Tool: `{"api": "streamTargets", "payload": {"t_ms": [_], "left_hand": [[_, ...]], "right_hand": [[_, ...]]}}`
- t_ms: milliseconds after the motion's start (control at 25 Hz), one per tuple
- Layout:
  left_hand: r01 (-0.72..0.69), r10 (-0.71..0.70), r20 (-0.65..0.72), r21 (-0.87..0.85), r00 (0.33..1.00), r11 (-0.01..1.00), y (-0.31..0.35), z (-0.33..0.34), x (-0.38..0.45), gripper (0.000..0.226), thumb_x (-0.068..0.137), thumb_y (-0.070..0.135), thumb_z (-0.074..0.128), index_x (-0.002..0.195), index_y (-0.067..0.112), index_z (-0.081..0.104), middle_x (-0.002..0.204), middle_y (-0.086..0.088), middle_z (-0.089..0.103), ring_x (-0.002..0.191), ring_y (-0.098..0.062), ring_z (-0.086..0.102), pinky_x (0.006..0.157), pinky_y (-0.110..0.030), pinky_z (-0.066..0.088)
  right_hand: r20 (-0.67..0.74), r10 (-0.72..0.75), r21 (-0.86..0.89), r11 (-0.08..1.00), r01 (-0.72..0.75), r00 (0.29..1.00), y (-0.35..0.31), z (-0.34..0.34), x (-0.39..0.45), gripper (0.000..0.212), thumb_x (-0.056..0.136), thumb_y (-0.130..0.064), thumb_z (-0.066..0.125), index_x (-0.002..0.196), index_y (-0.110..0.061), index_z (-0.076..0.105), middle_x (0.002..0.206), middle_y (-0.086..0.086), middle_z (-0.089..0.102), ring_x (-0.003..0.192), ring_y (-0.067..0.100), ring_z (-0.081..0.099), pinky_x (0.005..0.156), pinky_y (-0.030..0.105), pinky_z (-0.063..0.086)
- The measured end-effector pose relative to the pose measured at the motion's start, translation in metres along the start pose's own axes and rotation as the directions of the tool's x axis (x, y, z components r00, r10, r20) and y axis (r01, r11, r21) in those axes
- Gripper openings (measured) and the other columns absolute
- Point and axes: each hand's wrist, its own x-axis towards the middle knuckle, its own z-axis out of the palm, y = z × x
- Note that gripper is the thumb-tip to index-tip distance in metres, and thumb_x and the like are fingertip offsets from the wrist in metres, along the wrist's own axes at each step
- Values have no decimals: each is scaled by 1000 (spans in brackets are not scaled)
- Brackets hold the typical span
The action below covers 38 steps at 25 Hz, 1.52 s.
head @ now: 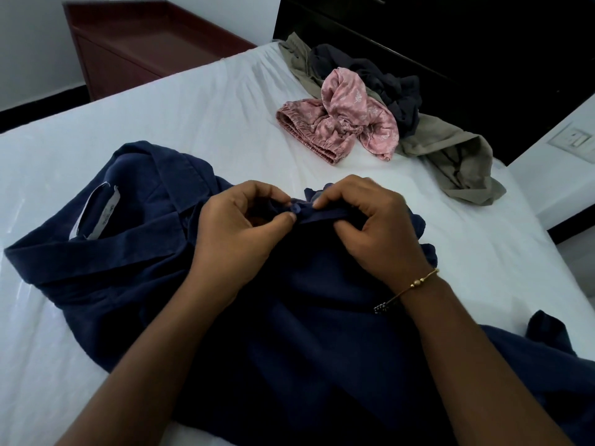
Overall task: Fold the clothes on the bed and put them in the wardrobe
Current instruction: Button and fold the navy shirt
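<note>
Your forearms cross the shirt (135, 268); both hands, left (238, 233) and right (370, 226), pinch its button (297, 210). Nothing looks folded; pile (370, 107) waits at one o'clock.

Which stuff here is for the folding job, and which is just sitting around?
For the job: navy blue shirt, pinched by left hand and right hand; pink flowery garment; beige garment; dark grey garment.

Just there: reddish-brown wooden cabinet; white wall switch.
</note>
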Motion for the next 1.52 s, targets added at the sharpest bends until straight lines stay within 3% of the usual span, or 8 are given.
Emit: {"api": "streamTargets", "payload": {"t_ms": [280,480,560,680,840,1040,1320,1520], "left_hand": [[-432,471,-31,352,881,830,5,-3,0,7,94,12,65,95,8,71,91,6,71,80,-6,66,74,-29,54],[-459,558,-80,480,826,748,2,-18,9,14,92,-1,59,91,0,73,94,-7,67,87,-15,63,82,-28,49],[-400,531,-100,546,841,736,-6,-24,15,19,92,5,55,91,2,75,94,-6,65,89,-21,62,84,-32,47],[-325,479,-96,619,873,715,-16,-27,19,24,89,18,52,89,7,74,94,-4,60,91,-28,57,88,-39,42],[-282,465,-40,749,884,599,-15,-17,11,39,90,46,73,90,9,62,103,-13,54,99,-36,48,93,-48,39],[-306,333,143,803,932,511,-10,-11,5,37,76,26,86,97,21,56,146,-9,41,131,-44,31,102,-61,34],[-595,539,393,757,745,269,-13,-1,0,34,88,14,53,99,32,79,166,0,37,151,-40,21,103,-64,24],[-790,691,418,475,590,388,5,14,-10,23,97,16,58,99,10,80,112,-3,72,110,-25,58,96,-40,45]], "right_hand": [[-307,138,-325,915,-240,942,0,-25,7,37,98,1,78,110,-26,100,115,-6,90,117,26,69,97,58,72],[-626,125,-494,700,-516,770,22,-65,0,31,97,1,61,104,-15,87,121,14,72,124,39,60,98,61,69],[-532,301,-491,652,-578,792,33,-56,-6,31,98,9,62,109,-12,83,128,19,68,124,43,59,93,63,74],[-112,631,-610,567,-554,768,38,-40,-7,40,102,3,72,132,-22,81,149,16,62,142,47,52,116,68,71],[10,271,-452,860,-237,963,15,-15,6,50,91,0,82,132,-27,82,143,2,61,134,33,52,105,54,65],[27,148,-335,933,-130,989,16,14,-4,31,92,-10,100,115,-19,81,124,1,63,113,23,53,97,57,72],[30,64,-455,890,-43,998,31,32,-10,34,99,-21,98,131,-24,88,128,-5,76,116,25,64,88,48,59],[28,153,-527,842,-115,988,74,66,-22,16,94,-4,88,105,-15,81,106,5,75,93,33,67,72,56,72]]}}
